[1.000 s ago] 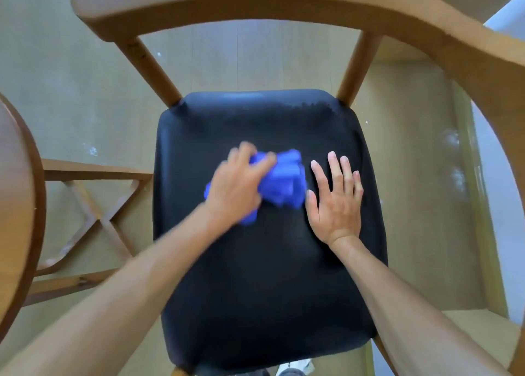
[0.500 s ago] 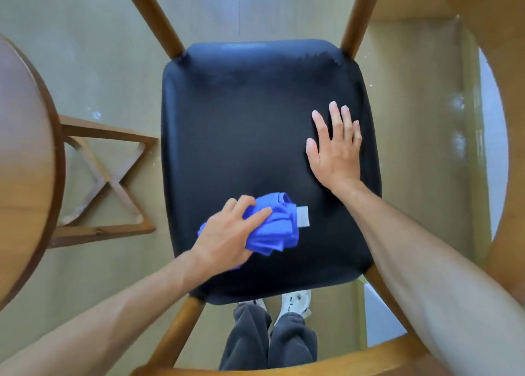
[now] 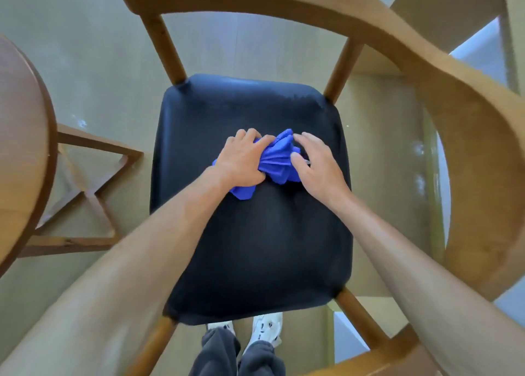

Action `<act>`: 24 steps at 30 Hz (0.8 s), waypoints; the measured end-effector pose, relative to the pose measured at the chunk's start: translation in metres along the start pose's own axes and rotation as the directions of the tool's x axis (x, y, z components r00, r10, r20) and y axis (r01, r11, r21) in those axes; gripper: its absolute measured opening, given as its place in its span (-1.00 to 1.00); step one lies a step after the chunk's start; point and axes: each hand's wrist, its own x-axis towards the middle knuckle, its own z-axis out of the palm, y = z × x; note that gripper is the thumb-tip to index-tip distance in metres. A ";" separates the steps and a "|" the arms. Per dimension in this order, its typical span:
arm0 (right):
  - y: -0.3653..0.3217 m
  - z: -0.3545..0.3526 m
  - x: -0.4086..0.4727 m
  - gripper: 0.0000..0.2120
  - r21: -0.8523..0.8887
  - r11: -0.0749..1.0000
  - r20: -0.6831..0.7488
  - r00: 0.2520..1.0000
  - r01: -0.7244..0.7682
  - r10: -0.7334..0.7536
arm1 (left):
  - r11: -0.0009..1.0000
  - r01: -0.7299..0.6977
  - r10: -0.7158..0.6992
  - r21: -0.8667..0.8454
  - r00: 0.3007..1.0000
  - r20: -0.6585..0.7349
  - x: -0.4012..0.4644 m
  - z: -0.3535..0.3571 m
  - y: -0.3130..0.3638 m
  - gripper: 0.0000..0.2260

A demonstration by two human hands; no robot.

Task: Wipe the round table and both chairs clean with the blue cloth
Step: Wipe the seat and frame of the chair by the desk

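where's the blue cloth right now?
Head view: the blue cloth lies bunched near the middle of the black chair seat, gripped by the left hand, with the right hand touching its right side.

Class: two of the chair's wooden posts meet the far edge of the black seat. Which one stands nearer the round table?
The left post. It rises from the seat's far left corner, on the round table side; the other post is at the far right.
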 end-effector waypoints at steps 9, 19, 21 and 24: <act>-0.036 0.053 0.017 -0.32 -0.656 0.546 0.425 0.853 0.521 -0.303 | 0.888 0.416 -0.398 -0.195 0.908 0.128 -0.130 0.024 -0.090 -0.39; 0.021 0.025 -0.117 -0.58 -0.286 0.393 0.826 0.433 0.874 -0.362 | 0.902 0.431 -0.428 0.028 0.885 0.186 -0.118 0.022 -0.072 0.06; 0.028 0.006 -0.081 -0.59 -0.372 0.415 0.775 0.524 0.830 -0.352 | 0.903 0.428 -0.424 0.012 0.890 0.167 -0.117 0.025 -0.073 0.08; 0.036 -0.025 0.006 -0.44 -0.583 0.711 0.330 0.914 0.394 -0.236 | 0.902 0.433 -0.429 0.008 0.892 0.144 -0.115 0.031 -0.075 0.09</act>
